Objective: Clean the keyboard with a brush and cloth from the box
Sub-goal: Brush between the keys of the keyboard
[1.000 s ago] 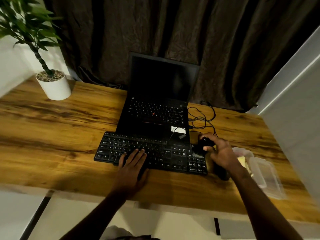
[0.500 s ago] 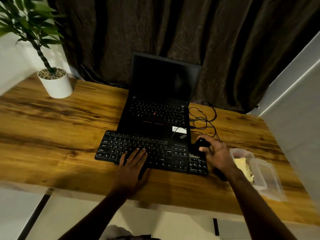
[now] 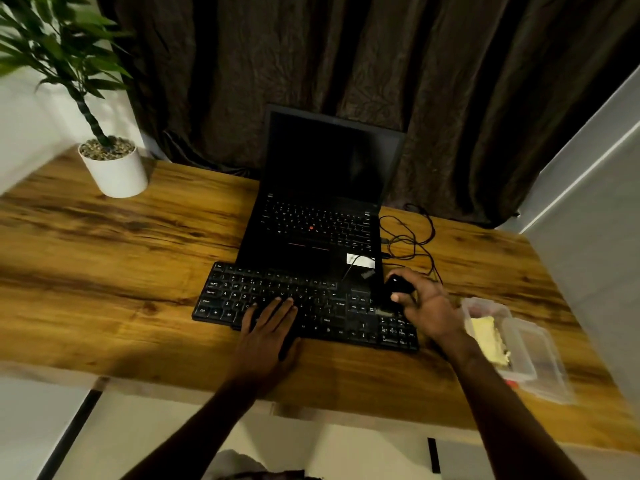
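Observation:
A black keyboard (image 3: 273, 292) lies on the wooden desk in front of an open laptop. My left hand (image 3: 266, 334) rests flat on its lower middle keys, fingers straight. My right hand (image 3: 427, 306) grips a black brush (image 3: 398, 287) by its handle, and the brush head points down onto the keyboard's right end near the number pad. Right of that hand stands a clear plastic box (image 3: 491, 310) with a yellow cloth (image 3: 486, 336) inside.
The black laptop (image 3: 322, 216) stands open behind the keyboard, screen dark. Black cables (image 3: 412, 237) coil to its right. A white potted plant (image 3: 114, 168) sits at the desk's far left. The box's clear lid (image 3: 540, 362) lies beside the box, and a grey wall (image 3: 595, 237) borders the right.
My right hand has carried the brush a little to the left, onto the keyboard's right end. My left hand has stayed on the keys.

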`<action>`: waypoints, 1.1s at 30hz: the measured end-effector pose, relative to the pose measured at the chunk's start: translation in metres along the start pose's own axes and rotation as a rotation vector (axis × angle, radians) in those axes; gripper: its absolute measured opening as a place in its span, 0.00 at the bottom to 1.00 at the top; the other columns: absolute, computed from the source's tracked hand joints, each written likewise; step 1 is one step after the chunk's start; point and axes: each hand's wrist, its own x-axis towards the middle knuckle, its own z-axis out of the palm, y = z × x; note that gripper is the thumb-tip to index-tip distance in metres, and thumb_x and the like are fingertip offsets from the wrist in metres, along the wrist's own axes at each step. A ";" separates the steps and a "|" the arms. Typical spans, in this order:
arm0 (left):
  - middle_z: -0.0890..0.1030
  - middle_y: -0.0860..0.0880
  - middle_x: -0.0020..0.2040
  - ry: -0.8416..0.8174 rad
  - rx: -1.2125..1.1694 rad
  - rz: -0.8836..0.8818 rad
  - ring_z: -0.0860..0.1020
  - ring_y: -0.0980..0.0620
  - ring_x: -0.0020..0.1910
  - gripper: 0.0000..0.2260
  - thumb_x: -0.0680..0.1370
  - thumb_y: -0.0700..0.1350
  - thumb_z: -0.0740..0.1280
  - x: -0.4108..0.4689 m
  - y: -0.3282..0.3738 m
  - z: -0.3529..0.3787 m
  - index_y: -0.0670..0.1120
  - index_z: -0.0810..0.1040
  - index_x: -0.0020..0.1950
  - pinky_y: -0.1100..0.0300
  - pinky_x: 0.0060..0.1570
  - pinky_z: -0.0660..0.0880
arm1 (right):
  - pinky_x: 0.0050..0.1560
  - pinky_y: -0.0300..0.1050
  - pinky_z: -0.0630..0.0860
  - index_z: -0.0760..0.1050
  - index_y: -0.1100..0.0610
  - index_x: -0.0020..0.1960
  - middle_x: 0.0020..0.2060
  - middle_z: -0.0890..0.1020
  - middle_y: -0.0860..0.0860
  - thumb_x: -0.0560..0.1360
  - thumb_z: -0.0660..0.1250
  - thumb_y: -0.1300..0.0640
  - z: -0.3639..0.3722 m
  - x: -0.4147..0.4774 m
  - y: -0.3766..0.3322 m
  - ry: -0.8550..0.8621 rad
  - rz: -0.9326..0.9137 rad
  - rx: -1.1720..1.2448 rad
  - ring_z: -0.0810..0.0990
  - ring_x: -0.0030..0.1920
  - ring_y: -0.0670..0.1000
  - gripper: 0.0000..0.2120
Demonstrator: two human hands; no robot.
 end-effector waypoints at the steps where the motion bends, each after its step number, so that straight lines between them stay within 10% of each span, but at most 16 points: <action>1: 0.71 0.49 0.73 0.000 0.002 0.002 0.65 0.50 0.74 0.26 0.81 0.60 0.52 0.000 0.000 0.000 0.47 0.72 0.72 0.42 0.72 0.54 | 0.46 0.56 0.83 0.71 0.35 0.65 0.55 0.72 0.52 0.78 0.68 0.58 -0.003 0.000 0.003 0.000 0.000 -0.011 0.75 0.55 0.55 0.22; 10: 0.71 0.49 0.74 -0.007 -0.011 0.003 0.65 0.49 0.74 0.28 0.82 0.61 0.48 -0.001 0.000 -0.002 0.47 0.71 0.73 0.43 0.72 0.53 | 0.60 0.62 0.76 0.68 0.33 0.68 0.61 0.76 0.58 0.77 0.68 0.54 -0.026 0.002 0.038 0.003 0.142 -0.172 0.74 0.59 0.59 0.25; 17: 0.70 0.49 0.74 -0.029 -0.007 -0.005 0.63 0.50 0.75 0.27 0.82 0.61 0.50 -0.001 0.000 0.000 0.48 0.69 0.74 0.42 0.73 0.52 | 0.49 0.47 0.73 0.71 0.38 0.69 0.58 0.72 0.53 0.78 0.68 0.56 -0.002 0.005 0.015 -0.011 0.053 -0.075 0.70 0.56 0.52 0.23; 25: 0.70 0.49 0.74 -0.031 0.001 -0.003 0.64 0.50 0.75 0.26 0.81 0.61 0.52 0.000 -0.001 0.000 0.48 0.70 0.73 0.44 0.73 0.51 | 0.58 0.63 0.78 0.66 0.28 0.66 0.60 0.77 0.58 0.76 0.69 0.53 -0.023 0.002 0.056 0.015 0.123 -0.164 0.76 0.58 0.60 0.27; 33: 0.71 0.49 0.73 -0.019 -0.030 -0.003 0.65 0.49 0.74 0.26 0.81 0.61 0.51 -0.001 0.000 -0.002 0.48 0.71 0.72 0.43 0.72 0.53 | 0.48 0.46 0.78 0.72 0.40 0.68 0.55 0.77 0.52 0.78 0.68 0.59 0.009 0.006 0.000 0.002 -0.053 -0.058 0.75 0.54 0.52 0.22</action>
